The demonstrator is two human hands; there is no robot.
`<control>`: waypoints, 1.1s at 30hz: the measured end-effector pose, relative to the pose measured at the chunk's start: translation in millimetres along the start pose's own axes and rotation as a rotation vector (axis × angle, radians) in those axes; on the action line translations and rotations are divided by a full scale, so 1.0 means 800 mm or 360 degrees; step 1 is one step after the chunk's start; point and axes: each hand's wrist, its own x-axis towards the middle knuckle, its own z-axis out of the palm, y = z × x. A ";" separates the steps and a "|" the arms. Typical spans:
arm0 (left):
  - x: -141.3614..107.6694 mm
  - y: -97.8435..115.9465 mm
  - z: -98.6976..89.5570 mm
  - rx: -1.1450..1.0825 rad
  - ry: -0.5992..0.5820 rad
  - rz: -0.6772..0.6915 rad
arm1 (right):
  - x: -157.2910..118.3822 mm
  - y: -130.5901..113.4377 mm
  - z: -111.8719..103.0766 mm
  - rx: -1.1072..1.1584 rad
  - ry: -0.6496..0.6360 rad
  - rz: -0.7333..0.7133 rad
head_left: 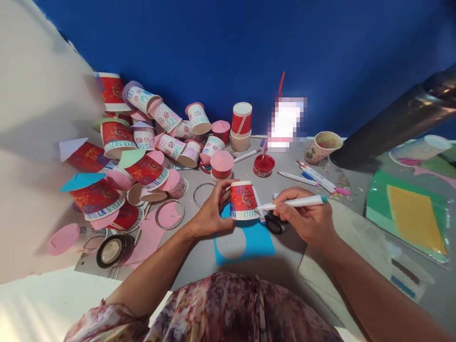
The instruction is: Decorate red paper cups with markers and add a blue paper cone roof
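Note:
A red and white paper cup (243,195) is upside down in my left hand (213,211), whose fingers wrap round its left side. The cup has a blue window drawing and green strokes along its lower white band. My right hand (306,213) grips a white marker (302,202) with a green end, its tip at the lower right of the cup. Under the cup lies a blue paper sheet (261,244) with a round hole. Black-handled scissors (274,224) rest just right of the cup, partly hidden.
Decorated cups (116,135) with paper tops pile up on the left. A tape roll (111,251) sits at the front left. Behind my hands are a red lidded pot (263,165), loose markers (317,175) and a patterned cup (322,146). Coloured sheets (413,213) lie at right.

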 end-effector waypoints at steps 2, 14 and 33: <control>-0.001 0.001 0.001 0.0100 0.0007 0.0051 | -0.002 0.000 0.004 -0.0050 -0.0038 -0.0014; -0.008 0.005 0.003 0.0582 0.0055 0.0188 | 0.002 -0.015 0.014 -0.0348 -0.0178 -0.0421; -0.002 0.016 0.013 0.0300 0.0031 0.0130 | -0.008 -0.006 0.007 -0.0062 0.0027 -0.0086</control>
